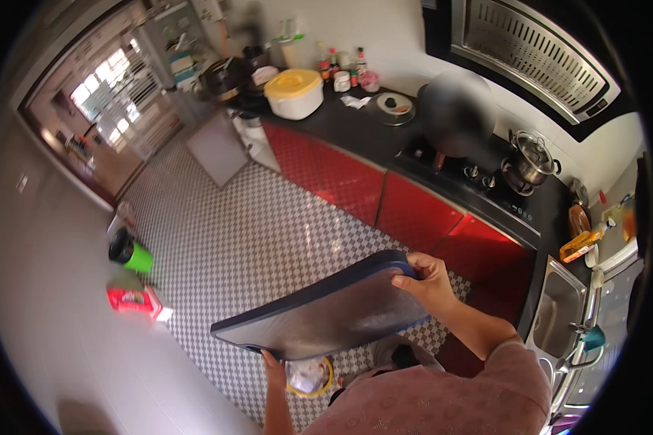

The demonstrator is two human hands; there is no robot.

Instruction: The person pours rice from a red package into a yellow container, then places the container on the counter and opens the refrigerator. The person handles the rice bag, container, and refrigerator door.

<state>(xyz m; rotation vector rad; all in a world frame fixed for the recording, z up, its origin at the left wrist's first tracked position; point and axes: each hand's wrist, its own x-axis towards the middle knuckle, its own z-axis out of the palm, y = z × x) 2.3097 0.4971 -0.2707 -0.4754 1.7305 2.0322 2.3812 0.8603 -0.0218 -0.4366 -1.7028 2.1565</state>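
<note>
A large rectangular cutting board (pixel 337 315) with a metallic-looking face and a dark blue rim is held tilted in the air over the checkered floor. My right hand (pixel 427 280) grips its upper right corner, thumb on the face and fingers around the rim. At the lower left corner, beside a slot, my left hand (pixel 272 365) holds the edge; most of its fingers are hidden behind or below the board. Beneath the board, partly covered by it, stands a waste bin with a yellow rim (pixel 331 375) and a plastic liner.
Red cabinets (pixel 348 187) carry a black counter with a yellow-lidded container (pixel 294 95), a glass lid (pixel 393 109), a wok (pixel 457 117) and a steel pot (pixel 533 157) on the stove. A sink (pixel 560 310) lies right. A green bin (pixel 139 258) and red package (pixel 133 300) stand left.
</note>
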